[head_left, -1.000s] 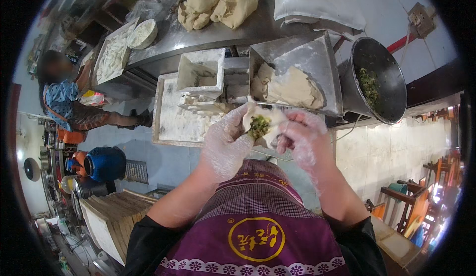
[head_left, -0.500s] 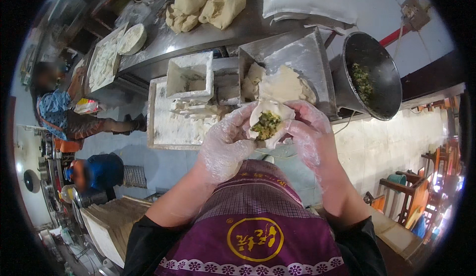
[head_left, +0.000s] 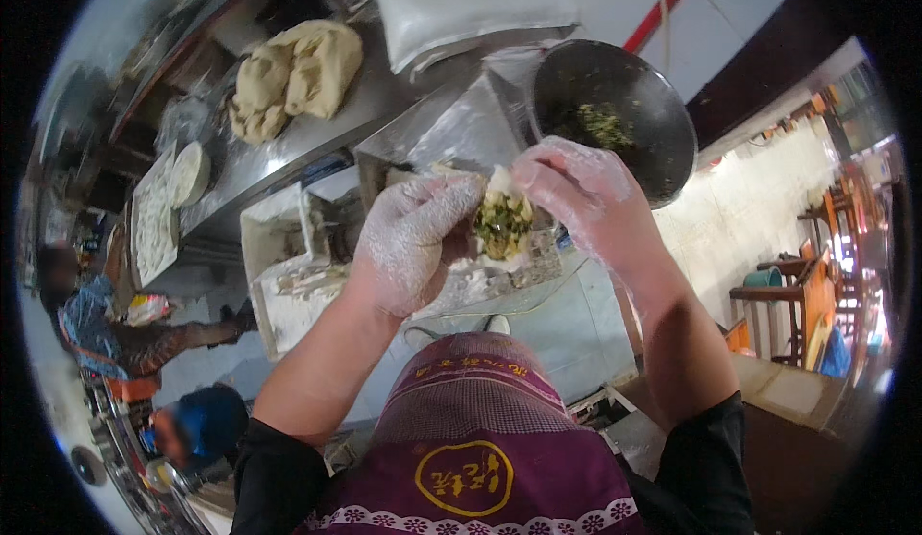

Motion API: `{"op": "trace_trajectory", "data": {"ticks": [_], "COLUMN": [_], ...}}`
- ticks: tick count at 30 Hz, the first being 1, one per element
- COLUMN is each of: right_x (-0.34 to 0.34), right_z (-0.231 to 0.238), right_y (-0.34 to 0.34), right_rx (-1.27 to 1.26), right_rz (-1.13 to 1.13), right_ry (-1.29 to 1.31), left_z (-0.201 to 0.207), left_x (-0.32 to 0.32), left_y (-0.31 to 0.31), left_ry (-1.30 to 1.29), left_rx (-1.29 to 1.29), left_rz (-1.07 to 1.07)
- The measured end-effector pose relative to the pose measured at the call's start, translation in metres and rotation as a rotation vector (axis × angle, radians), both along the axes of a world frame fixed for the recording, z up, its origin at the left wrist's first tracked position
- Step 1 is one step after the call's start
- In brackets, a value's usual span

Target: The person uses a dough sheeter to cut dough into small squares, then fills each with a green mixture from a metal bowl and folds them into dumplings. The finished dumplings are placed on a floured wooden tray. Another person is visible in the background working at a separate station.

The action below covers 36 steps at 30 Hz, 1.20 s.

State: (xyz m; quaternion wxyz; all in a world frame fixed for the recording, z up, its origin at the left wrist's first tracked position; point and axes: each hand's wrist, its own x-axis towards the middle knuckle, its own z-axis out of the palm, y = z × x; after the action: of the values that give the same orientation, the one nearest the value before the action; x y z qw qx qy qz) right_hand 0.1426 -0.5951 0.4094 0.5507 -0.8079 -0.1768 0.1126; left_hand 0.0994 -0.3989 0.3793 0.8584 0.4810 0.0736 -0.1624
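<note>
Hands: both have shifted since half a second ago, the right one now up and over the near side of the metal bowl in this view; the whole scene has swung leftward, so the bowl sits nearer the middle.
Left hand (head_left: 408, 242): dusted white, fingers curled and closed on the left side of the dough wrapper (head_left: 500, 181).
Right hand (head_left: 586, 189): also floury, fingers bent and bunched, tips closed on the wrapper's upper right edge; its thumb is hard to make out.
Dough wrapper: held up between the two hands, partly open toward the camera.
Green filling (head_left: 504, 220): heaped in the wrapper, plainly exposed.
Metal bowl (head_left: 663, 141): beyond and right of the right hand, more chopped green mix inside.
Metal bin (head_left: 447, 122): just beyond both hands, partly hidden by them.
White-walled box (head_left: 270, 234): left of the left hand.
Dough lumps (head_left: 298, 74): well beyond the left hand, on a steel counter (head_left: 375, 90).
White sack (head_left: 471, 7): farthest out, beyond the bin.
Purple apron (head_left: 567, 468): below the hands, on the person's front.
</note>
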Motion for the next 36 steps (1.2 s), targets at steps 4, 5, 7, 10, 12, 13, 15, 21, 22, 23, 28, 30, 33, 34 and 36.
{"op": "trace_trajectory", "data": {"ticks": [4, 5, 7, 10, 12, 13, 15, 21, 22, 23, 28, 30, 33, 34, 36], "right_x": [0.026, 0.032, 0.039, 0.046, 0.047, 0.038, 0.016, -0.032, -0.030, -0.027, -0.056, -0.038, -0.027, -0.033, -0.052], "right_z": [0.010, 0.016, 0.017, 0.006, -0.010, -0.014, -0.029, -0.026, -0.030, -0.041, -0.064, -0.044, -0.054, -0.058, -0.061], "right_y": [-0.038, -0.045, -0.064, -0.087, -0.101, -0.106, -0.107, -0.094, -0.087, -0.078, -0.071, -0.064, -0.061, -0.059, -0.063], "right_rx": [-0.136, -0.149, -0.165, -0.290, -0.521, -0.639, -0.912, -1.019, -0.991, -0.961, -1.083, -0.965, -0.881, -0.895, -0.979], "right_rz": [-0.036, -0.051, -0.102, -0.143, -0.100, 0.001, 0.155, 0.004, -0.040, -0.083, -0.090, -0.006, -0.099, -0.124, -0.134], "right_ry": [-0.253, -0.272, -0.424, -0.675, -1.005, -0.942, -0.916, -0.666, -0.739, -0.812, -0.769, -0.580, -0.668, -0.683, -0.676], "left_z": [0.014, 0.014, 0.027, 0.026, 0.006, -0.006, -0.026, -0.033, -0.030, -0.027, -0.021, -0.024, -0.015, -0.007, -0.015], "left_x": [0.046, 0.058, 0.079, 0.100, 0.104, 0.102, 0.093, 0.064, 0.060, 0.055, 0.013, -0.005, -0.021, -0.028, -0.046], "left_y": [-0.026, -0.038, -0.050, -0.076, -0.083, -0.083, -0.082, -0.078, -0.077, -0.074, -0.014, 0.011, 0.016, 0.022, 0.048], "left_ry": [-0.071, -0.090, -0.358, -0.712, -1.079, -1.281, -1.504, -1.511, -1.470, -1.428, -1.265, -1.212, -1.159, -1.151, -1.052], "left_rx": [0.246, 0.165, 0.475, 0.938, 1.193, 1.327, 1.440, 1.527, 1.529, 1.532, 1.493, 1.523, 1.449, 1.462, 1.416], "left_rz": [-0.106, -0.030, -0.158, -0.160, -0.194, -0.224, -0.271, -0.336, -0.338, -0.338, -0.283, -0.289, -0.319, -0.315, -0.278]}}
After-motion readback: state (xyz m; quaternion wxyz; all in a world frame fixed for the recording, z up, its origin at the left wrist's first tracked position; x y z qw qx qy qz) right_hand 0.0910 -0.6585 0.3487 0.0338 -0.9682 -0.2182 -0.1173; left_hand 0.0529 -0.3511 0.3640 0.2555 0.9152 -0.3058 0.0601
